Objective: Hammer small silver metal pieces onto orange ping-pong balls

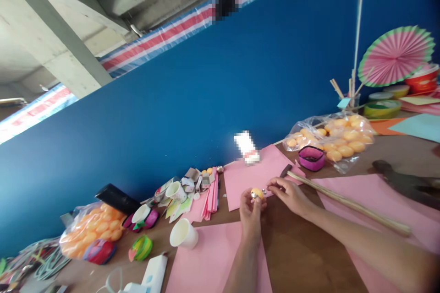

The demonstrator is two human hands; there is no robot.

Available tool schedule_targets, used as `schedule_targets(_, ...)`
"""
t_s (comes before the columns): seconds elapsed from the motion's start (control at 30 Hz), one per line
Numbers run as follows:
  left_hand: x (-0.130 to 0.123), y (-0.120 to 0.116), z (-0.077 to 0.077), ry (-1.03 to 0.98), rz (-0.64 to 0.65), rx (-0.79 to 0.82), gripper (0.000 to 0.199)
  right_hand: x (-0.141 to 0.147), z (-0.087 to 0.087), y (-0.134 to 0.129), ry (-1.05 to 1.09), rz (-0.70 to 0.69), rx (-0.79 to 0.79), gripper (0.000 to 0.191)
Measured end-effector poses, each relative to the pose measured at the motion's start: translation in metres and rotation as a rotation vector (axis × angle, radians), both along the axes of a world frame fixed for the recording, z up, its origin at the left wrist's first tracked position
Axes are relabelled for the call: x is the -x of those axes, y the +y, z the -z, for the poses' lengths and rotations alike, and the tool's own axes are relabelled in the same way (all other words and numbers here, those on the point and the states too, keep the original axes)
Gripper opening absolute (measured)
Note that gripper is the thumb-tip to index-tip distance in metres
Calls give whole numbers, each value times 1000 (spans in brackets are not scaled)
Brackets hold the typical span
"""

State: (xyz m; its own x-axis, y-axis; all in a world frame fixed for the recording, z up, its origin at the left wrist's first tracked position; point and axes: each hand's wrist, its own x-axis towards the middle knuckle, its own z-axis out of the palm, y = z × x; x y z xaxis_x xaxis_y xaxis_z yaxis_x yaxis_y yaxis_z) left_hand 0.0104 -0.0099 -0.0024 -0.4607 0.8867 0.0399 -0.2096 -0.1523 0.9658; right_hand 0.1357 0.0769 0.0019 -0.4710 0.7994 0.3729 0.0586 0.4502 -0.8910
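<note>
My left hand [250,217] is closed around a small orange ball [257,192], which looks like a table tennis ball with a shiny silver and dark patch on its front. Just to the right, my right hand [290,196] has its thumb and fingertips pinched together over the edge of a pink sheet [254,175]. Whatever sits between those fingertips is too small to make out. A tiny shiny piece [264,191] shows between the two hands. Beyond my right hand lies a hammer with a long wooden handle [350,201] and a dark head.
Clear bags of orange balls [350,136] [99,226] lie at both sides. A white cup [184,233] stands on a pink sheet [209,261] at left, near a power strip [154,272]. A magenta container [311,158] sits at right. A blue wall [192,114] rises behind.
</note>
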Motion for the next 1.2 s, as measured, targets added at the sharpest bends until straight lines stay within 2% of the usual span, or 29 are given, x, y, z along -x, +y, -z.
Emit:
schedule_targets(0.13, -2, -1, -5, -8, -15, 10, 47, -1, 1, 0, -5, -13, -2, 15)
schedule_targets(0.5, 2, -1, -2, 130, -23, 24, 50, 1, -1, -2, 14, -24, 40, 16)
schedule_targets(0.6, 0, -2, -3, 132, -29, 9, 45, 1, -2, -3, 25, -29, 79, 16)
schedule_targets(0.7, 0, -1, -3, 147, -16, 7, 41, 1, -4, -4, 65, -94, 112, 16)
schedule_targets(0.97, 0, -1, 0, 117, 41, 12, 58, 4, -2, -13, 196, -222, 322, 25)
schedule_targets(1.2, 1, -1, 2, 106, 59, -16, 60, 5, 1, -14, 266, -252, 430, 26)
